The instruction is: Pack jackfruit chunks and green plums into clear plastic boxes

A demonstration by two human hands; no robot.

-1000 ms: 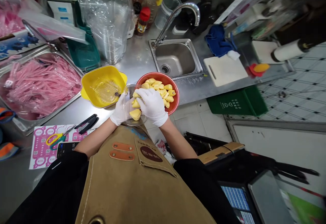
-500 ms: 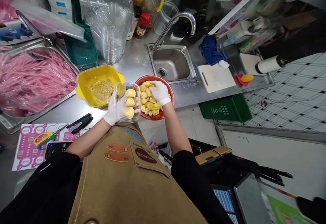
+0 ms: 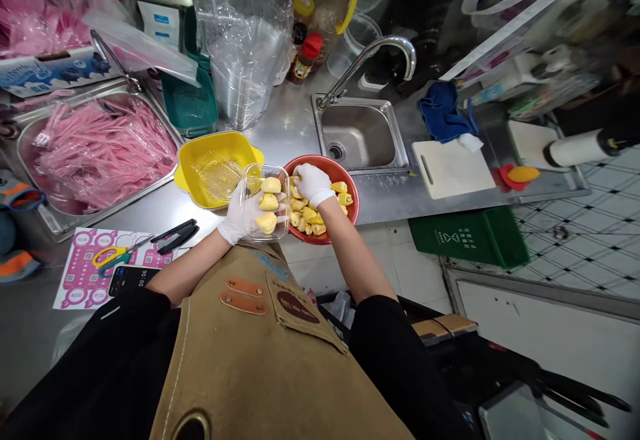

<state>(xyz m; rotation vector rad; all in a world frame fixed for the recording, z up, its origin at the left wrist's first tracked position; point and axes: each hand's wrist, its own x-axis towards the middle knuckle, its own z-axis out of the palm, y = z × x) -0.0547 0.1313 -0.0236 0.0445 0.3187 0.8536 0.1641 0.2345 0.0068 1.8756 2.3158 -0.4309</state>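
In my gloved left hand (image 3: 240,217) is a clear plastic box (image 3: 285,227), held tilted with the fingers behind it. Three yellow jackfruit pieces (image 3: 269,202) lie in a column inside the box. My right hand (image 3: 313,183), also in a white glove, is over the left half of a red bowl (image 3: 355,210) filled with more jackfruit (image 3: 310,217). Its fingers are closed on a jackfruit piece (image 3: 296,177), mostly hidden by the glove. The bowl stands at the counter's front edge, right beside the box.
Left of the box sits a yellow strainer basket (image 3: 187,160). A small sink (image 3: 350,130) with a curved tap lies behind the bowl. Scissors (image 3: 113,258) and a phone (image 3: 131,280) rest on a pink printed sheet. A white cutting board (image 3: 453,170) is at the right.
My right hand has shifted toward the bowl's left side, nearer the box, with its fingers drawn together. The box still holds three pieces. The whole view has swung left.
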